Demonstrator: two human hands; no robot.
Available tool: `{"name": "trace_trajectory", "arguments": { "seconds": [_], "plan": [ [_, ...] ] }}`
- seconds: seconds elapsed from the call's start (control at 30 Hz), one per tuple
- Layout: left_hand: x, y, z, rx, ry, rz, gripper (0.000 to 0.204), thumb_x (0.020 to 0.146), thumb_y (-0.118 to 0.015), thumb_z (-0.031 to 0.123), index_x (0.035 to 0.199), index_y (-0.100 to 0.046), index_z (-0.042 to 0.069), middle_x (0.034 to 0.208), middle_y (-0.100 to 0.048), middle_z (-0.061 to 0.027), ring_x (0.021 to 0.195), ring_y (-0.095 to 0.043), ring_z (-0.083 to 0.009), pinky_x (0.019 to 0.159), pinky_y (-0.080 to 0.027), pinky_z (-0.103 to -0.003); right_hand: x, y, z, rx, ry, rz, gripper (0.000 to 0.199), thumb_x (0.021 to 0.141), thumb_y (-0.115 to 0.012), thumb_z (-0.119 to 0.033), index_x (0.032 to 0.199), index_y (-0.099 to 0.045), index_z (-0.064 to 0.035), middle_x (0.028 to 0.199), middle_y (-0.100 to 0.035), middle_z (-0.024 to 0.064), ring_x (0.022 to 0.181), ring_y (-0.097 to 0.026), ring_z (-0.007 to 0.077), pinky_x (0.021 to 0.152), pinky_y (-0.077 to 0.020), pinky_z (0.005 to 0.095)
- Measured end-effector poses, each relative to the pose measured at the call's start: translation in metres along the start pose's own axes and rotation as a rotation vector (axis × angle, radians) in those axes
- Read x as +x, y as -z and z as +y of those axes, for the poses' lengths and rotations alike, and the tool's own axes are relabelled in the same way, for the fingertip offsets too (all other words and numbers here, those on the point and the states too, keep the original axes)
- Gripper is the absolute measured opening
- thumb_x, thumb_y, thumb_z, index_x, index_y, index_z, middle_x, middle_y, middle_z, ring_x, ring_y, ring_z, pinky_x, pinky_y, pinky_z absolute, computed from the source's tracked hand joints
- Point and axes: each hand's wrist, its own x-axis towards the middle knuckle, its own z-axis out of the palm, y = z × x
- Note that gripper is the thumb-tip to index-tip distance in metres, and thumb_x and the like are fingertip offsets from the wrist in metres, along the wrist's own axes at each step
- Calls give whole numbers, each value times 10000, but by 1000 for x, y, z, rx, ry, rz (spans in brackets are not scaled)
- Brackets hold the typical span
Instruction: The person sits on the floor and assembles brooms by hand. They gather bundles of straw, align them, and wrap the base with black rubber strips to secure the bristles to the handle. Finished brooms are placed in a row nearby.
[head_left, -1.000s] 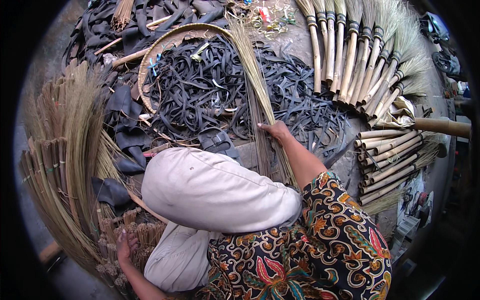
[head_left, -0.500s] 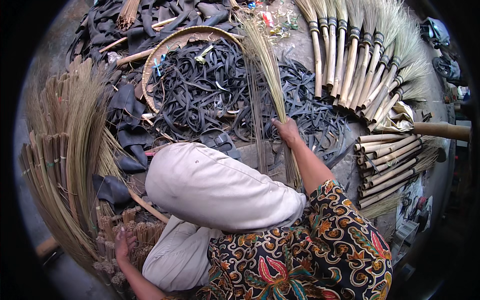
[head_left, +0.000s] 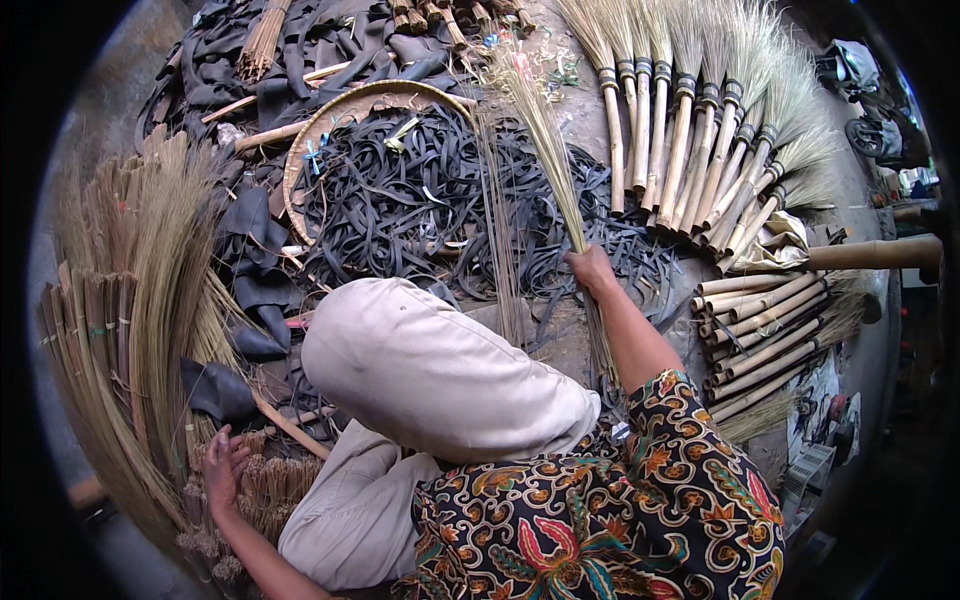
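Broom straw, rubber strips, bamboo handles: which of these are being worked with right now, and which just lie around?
In hand:
- right hand grips a thin bundle of broom straw
- left hand rests on cut straw stubs

Lying about:
- black rubber strips
- round woven tray
- finished brooms
- bamboo handles
- large straw sheaves

The ground (head_left: 590,120) carries black rubber strips (head_left: 400,200), finished brooms (head_left: 690,140) and bamboo sticks (head_left: 760,330).

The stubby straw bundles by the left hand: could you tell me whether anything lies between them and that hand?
Nothing visible does. The left hand rests directly on the short straw bundles, beside the long straw sheaves.
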Motion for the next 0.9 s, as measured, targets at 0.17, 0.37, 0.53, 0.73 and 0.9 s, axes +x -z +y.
{"name": "trace_trajectory", "arguments": {
  "seconds": [0.17, 0.37, 0.53, 0.73, 0.9],
  "plan": [
    [-5, -5, -4, 36, 38, -29, 724, 983, -613, 626, 1462, -543, 87, 1217, -670, -95, 964, -676, -149, 840, -543, -302, -7, -70, 3, -54, 4, -37, 573, 822, -840, -544, 803, -692, 9, 671, -648, 114, 555, -612, 224, 538, -473, 402],
    [-10, 4, -43, 52, 182, -32, 651, 1001, -615, 589, 1408, -553, 85, 1168, -682, -78, 918, -684, -148, 789, -547, -311, -26, -122, -26, -345, -158, -100, 826, 703, -853, -679, 1159, -750, 1, 1220, -715, 253, 1171, -684, 399, 974, -551, 467],
    [-8, -4, -36, 35, 148, -19, 603, 1038, -587, 533, 1428, -549, 75, 1178, -683, -81, 937, -681, -144, 787, -546, -302, -14, -122, -30, -321, -215, -52, 419, 853, -696, -281, 1157, -750, 2, 1204, -731, 223, 1141, -705, 361, 962, -560, 452],
    [-12, -26, 36, 18, -57, -65, 601, 1042, -593, 511, 1435, -561, 57, 1189, -679, -95, 977, -687, -158, 846, -555, -321, -8, -76, -54, 74, 110, -67, 284, 912, -691, -283, 990, -711, -11, 804, -706, 132, 746, -684, 247, 673, -525, 391],
    [-28, -74, 142, 0, -427, -20, 662, 1018, -637, 513, 1450, -543, 19, 1278, -650, -123, 1099, -653, -192, 985, -514, -331, -35, 6, -203, 183, 743, 281, 345, 939, -722, -375, 1031, -726, -42, 850, -745, 154, 812, -732, 290, 770, -555, 401]
  ]
}}
